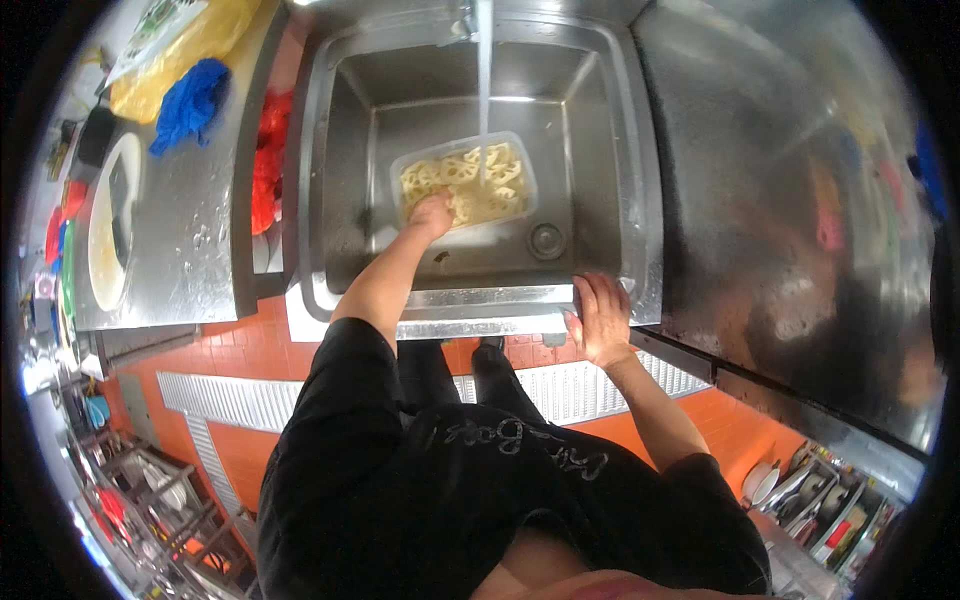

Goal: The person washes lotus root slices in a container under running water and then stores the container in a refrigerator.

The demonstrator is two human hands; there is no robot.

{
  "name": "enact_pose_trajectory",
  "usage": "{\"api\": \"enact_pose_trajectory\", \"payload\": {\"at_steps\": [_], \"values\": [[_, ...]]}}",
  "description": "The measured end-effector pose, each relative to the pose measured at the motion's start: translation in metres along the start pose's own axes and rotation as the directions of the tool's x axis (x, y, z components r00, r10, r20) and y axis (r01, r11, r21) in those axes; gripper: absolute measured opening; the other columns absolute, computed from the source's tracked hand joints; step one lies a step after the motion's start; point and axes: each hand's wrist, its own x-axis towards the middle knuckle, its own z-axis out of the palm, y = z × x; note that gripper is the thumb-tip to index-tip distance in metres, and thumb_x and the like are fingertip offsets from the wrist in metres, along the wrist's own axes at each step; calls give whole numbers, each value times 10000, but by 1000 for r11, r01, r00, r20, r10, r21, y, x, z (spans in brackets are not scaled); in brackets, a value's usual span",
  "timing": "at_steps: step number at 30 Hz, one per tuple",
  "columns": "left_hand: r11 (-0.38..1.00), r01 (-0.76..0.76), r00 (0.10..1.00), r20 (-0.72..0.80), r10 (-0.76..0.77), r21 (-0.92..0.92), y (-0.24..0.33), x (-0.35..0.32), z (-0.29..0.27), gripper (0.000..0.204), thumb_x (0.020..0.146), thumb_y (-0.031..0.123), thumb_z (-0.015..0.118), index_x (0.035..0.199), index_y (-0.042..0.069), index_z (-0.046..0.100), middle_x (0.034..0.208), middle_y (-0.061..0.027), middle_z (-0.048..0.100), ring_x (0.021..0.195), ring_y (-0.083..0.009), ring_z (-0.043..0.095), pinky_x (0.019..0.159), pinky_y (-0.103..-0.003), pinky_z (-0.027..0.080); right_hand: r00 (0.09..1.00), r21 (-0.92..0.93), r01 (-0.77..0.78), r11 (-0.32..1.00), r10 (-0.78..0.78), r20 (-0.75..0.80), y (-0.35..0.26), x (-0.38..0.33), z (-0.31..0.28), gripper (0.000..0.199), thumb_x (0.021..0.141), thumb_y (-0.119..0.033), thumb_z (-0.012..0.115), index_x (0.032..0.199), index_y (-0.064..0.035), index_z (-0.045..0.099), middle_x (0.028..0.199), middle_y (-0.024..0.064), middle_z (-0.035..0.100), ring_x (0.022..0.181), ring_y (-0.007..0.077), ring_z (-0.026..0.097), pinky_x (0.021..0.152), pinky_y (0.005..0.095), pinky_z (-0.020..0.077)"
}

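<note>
In the steel sink (345, 200) stands a clear rectangular plastic container (532, 168) with lotus root slices (465, 172) in cloudy water. A stream of water (485, 85) falls from the tap into it. My left hand (433, 213) reaches over the container's near left side, its fingers down among the slices and hidden there, so I cannot see whether it grips any. On the sink's front rim rests my right hand (602, 312), right of the middle, fingers stretched out over the edge and holding nothing.
A round drain (546, 240) lies near the container's right corner. On the left counter are a white round board (105, 240), a dark-bladed knife (122, 215) and a crumpled blue cloth (192, 100). A steel worktop (760, 200) borders the sink on the right.
</note>
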Motion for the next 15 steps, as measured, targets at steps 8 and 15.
{"api": "enact_pose_trajectory", "payload": {"at_steps": [8, 15], "values": [[980, 20, 998, 61, -8, -198, 14, 20, 13, 250, 767, 206, 581, 999, 115, 585, 904, -105, 626, 849, -283, 597, 763, -382, 473, 1000, -40, 19, 999, -19, -12, -5, 6, -5, 571, 757, -368, 539, 1230, -81, 395, 1242, 129, 407, 1173, 315, 353, 999, 491, 212], [991, -28, 996, -76, 38, 129, 21, 33, -10, 527, 788, 340, 581, 1265, 193, 414, 1396, -149, 240, 1236, -340, 301, 983, -431, 315, 999, -47, 18, 999, -19, -29, -7, 9, -6, 570, 750, -373, 536, 1218, -74, 404, 1226, 134, 417, 1168, 321, 361, 985, 498, 230]]}}
